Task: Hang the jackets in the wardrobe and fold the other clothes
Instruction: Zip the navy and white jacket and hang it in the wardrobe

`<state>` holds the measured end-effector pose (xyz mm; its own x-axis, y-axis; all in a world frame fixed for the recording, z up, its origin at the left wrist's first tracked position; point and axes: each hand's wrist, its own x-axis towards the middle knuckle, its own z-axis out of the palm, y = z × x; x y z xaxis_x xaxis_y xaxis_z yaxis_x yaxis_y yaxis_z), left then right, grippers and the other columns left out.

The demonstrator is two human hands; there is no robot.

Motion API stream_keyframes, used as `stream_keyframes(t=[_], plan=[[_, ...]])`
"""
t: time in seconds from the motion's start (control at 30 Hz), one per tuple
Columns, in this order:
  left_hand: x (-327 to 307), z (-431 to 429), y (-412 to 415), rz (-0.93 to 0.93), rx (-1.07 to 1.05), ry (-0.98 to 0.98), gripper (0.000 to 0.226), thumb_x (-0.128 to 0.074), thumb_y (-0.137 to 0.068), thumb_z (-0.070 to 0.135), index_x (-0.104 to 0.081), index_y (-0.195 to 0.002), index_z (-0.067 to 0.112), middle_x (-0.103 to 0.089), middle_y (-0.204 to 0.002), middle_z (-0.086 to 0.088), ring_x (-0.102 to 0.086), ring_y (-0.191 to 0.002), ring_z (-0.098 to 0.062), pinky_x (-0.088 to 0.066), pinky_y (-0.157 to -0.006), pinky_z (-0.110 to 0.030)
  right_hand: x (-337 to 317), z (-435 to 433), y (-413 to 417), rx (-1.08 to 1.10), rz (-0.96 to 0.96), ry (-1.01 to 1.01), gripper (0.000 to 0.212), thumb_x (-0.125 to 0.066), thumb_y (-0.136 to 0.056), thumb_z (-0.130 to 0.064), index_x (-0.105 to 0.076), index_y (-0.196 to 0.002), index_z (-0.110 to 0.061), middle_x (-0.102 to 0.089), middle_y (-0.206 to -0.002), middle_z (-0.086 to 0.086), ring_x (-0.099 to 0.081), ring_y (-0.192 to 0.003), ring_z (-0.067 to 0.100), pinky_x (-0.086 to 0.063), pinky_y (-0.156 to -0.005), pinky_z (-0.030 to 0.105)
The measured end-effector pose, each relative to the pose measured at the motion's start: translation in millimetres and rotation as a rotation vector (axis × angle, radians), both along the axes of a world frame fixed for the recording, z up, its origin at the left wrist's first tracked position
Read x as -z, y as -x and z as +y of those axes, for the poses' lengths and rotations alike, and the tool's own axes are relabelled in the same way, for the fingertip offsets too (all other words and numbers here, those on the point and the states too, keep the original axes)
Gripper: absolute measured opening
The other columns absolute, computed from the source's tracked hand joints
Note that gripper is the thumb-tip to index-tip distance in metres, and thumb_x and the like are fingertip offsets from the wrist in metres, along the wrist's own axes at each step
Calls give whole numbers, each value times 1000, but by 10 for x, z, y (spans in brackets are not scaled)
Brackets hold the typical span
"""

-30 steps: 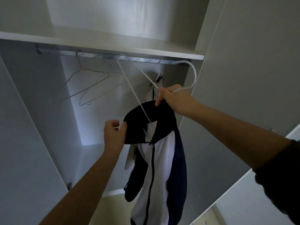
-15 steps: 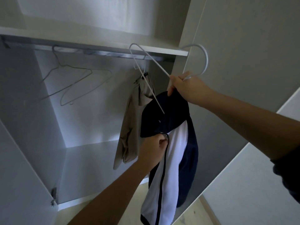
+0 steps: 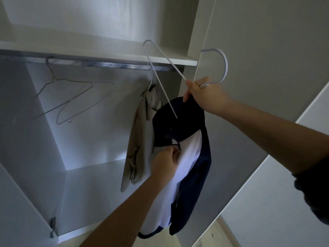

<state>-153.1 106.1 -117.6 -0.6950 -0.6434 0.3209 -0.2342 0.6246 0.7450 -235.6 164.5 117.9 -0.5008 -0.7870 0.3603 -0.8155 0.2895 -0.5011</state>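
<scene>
Wardrobe rail (image 3: 110,64) up and left of white hanger (image 3: 161,56), gripped at its neck by right hand (image 3: 207,97) with hook (image 3: 225,66) turned rightward away from rail; navy-and-white jacket (image 3: 193,173) dangling beneath, front pinched by left hand (image 3: 165,163) lower down.

Hangers, four: two bare wire hangers (image 3: 71,99) at 9 o'clock, one loaded hanger (image 3: 151,81) at 12, one white hanger (image 3: 225,68) at 1. Garments, two: beige garment (image 3: 140,139), navy-and-white jacket (image 3: 194,166). Hands, two: left hand (image 3: 165,163), right hand (image 3: 206,97). Rail (image 3: 106,65), one.
</scene>
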Motion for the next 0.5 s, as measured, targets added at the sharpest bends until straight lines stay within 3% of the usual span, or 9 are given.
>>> stream_keyframes(t=[0.13,0.2,0.23,0.3,0.37,0.43,0.5], plan=[[453,-19,-266,-273,-66,206,16,-43,-97,27,-57,-94,19,-60,-79,4,-61,-74,-15,-35,-59,-21,-110,-27,73,32,31,102,49,-36,-103,-24,-69,-70,-10,-52,-56,-9,-49,-46,-11,-34,-51,3],[587,-44,-297,-303,-61,92,17,-46,-96,27,-57,-91,17,-61,-78,4,-58,-72,-13,-35,-60,-21,-122,-34,96,31,59,71,51,-35,-103,-25,-69,-68,-13,-51,-54,-12,-49,-45,-12,-33,-50,3],[576,-81,-259,-276,-16,-61,13,-49,-94,24,-57,-88,15,-60,-75,4,-57,-70,-12,-36,-61,-22,-103,-39,101,33,60,46,51,-35,-103,-27,-69,-67,-15,-51,-53,-13,-49,-45,-11,-33,-49,3],[432,-191,-161,-121,85,-568,8,-53,-88,17,-55,-82,12,-59,-65,5,-57,-64,-11,-40,-63,-27,-38,-52,92,17,53,4,51,-36,-103,-29,-69,-66,-16,-51,-52,-13,-49,-45,-10,-33,-49,3],[260,-318,-106,81,134,-1109,16,-61,-88,30,-66,-91,16,-68,-76,4,-64,-73,-10,-47,-68,-31,7,-47,78,-31,45,-18,51,-36,-103,-29,-71,-68,-13,-51,-49,-13,-50,-45,-9,-34,-49,4],[154,-459,-42,236,150,-1364,26,-66,-86,42,-73,-96,19,-74,-90,-1,-69,-81,-16,-52,-70,-33,8,-4,63,-98,29,-31,51,-36,-103,-29,-71,-69,-13,-52,-47,-12,-49,-45,-6,-34,-49,5],[52,-605,40,297,35,-1413,28,-63,-91,35,-67,-91,7,-72,-85,-12,-68,-78,-23,-52,-70,-33,-29,70,66,-177,29,-44,51,-36,-104,-31,-72,-72,-13,-53,-53,-6,-48,-46,-1,-34,-50,7]])
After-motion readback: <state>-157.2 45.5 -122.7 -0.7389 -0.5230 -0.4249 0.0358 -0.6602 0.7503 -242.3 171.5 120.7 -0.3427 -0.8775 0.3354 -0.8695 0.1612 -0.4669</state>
